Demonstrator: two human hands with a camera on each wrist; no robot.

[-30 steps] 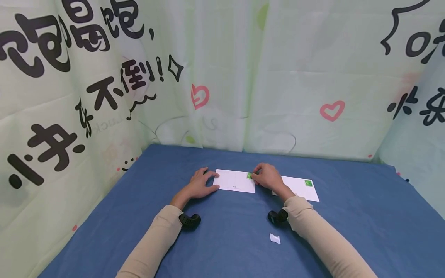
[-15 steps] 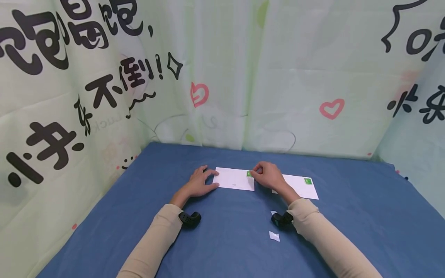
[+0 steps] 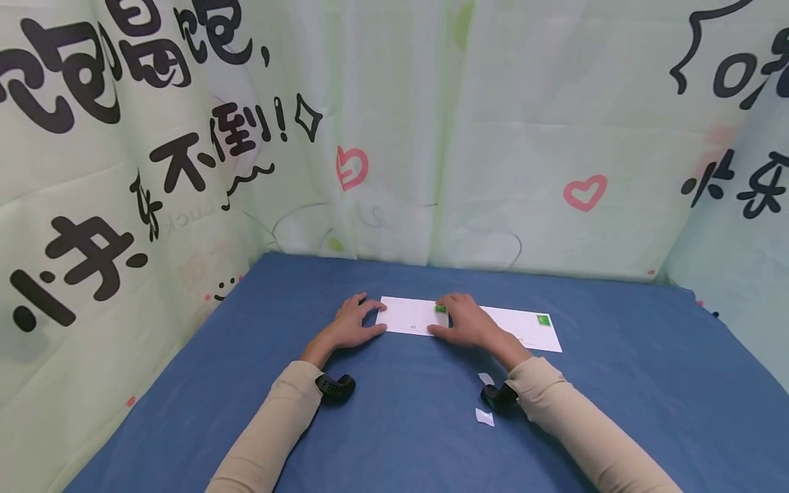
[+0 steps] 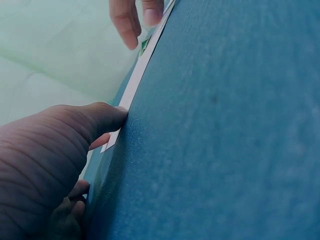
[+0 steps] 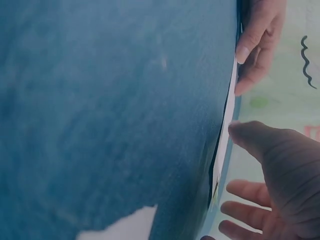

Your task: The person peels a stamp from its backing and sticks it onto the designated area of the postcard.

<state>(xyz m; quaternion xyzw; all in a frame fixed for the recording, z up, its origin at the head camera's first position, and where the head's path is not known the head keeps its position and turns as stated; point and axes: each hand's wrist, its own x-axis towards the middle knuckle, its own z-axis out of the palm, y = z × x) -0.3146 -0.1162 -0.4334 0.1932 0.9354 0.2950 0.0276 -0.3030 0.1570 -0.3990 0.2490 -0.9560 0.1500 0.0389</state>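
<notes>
A white envelope [image 3: 407, 316] with a green stamp [image 3: 440, 309] at its upper right corner lies flat on the blue table. My left hand [image 3: 353, 324] rests on its left end, thumb and fingers spread; in the left wrist view the thumb [image 4: 112, 116] presses its near edge. Over the right end is my right hand [image 3: 470, 323], fingers apart and pinching nothing, its thumb at the near edge. Part of the stamp is hidden under those fingers. A second stamped envelope [image 3: 530, 330] lies to the right, partly covered by the right hand.
Two small white paper scraps [image 3: 485, 417] lie on the blue table [image 3: 401, 424] near the right wrist. Black wrist cameras [image 3: 336, 388] sit on both forearms. A printed pale green curtain [image 3: 394, 137] surrounds the table's back and sides.
My right hand has stopped pinching at the stamp; its fingers have spread and moved slightly left over the envelope's end. A second paper scrap has come into view. My left hand stays put.
</notes>
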